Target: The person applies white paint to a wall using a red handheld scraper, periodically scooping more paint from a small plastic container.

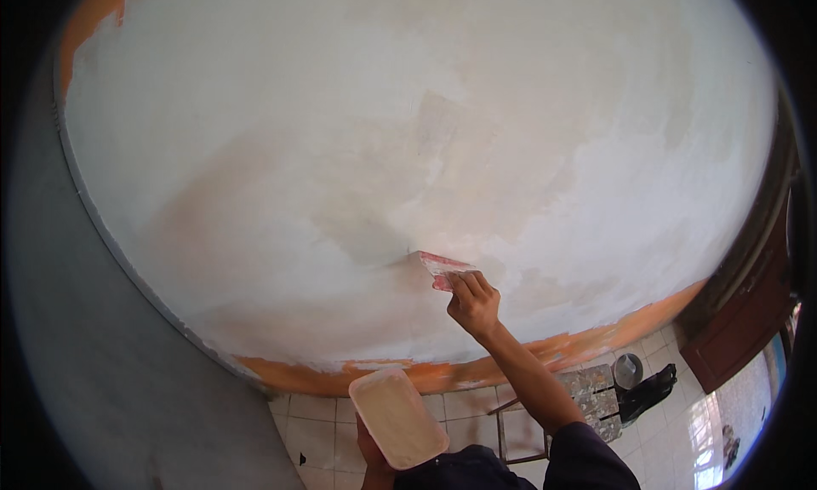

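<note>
My right hand (475, 301) grips a red putty spreader (440, 266) smeared with white filler. The spreader's long edge lies against the wall (357, 171), which wears an uneven whitish coat with damp-looking grey and beige patches. Low in front of my body, my left hand (371, 442) supports a rectangular plastic tub (401, 420) from its left side and below. Pale, smooth filler covers the inside of the tub. Most of the left hand's fingers are hidden beneath it.
Orange paint (306, 376) shows along the wall's foot. A grey wall (115, 311) meets it at left. On the tiled floor (313, 420) are a paint-spattered wooden stool (590, 394), a metal frame (523, 457), a bucket (627, 370) and a black plastic bag (648, 394). A brown door (740, 337) is at right.
</note>
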A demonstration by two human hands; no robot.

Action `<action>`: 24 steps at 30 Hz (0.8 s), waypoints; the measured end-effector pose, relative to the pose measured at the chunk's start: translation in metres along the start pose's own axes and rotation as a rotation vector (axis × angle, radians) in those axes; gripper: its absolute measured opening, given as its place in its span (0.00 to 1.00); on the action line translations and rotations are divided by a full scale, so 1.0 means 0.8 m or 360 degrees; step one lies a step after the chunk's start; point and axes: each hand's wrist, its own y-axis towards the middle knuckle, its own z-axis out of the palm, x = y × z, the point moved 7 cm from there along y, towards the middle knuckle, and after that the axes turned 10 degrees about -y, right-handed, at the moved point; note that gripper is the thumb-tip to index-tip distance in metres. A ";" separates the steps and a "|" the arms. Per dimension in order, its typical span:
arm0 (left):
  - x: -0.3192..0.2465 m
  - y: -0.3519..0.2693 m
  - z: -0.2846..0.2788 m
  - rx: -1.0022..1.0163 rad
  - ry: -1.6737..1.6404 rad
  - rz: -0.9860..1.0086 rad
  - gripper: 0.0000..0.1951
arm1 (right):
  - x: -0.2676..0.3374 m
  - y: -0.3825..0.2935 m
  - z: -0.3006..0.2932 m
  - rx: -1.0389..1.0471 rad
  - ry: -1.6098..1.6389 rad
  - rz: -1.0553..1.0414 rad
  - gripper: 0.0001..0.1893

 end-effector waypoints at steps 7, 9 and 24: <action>-0.006 -0.006 -0.008 -0.0063 0.0052 0.0082 0.30 | -0.031 0.135 -0.111 -0.0674 -0.0164 0.0058 0.17; -0.010 -0.007 0.000 0.0003 0.0047 0.0086 0.31 | -0.054 0.178 -0.121 -0.0761 -0.0325 0.0130 0.14; -0.025 -0.004 -0.018 -0.0058 0.0452 0.0245 0.31 | 0.002 0.056 -0.011 -0.0021 -0.0027 -0.0173 0.21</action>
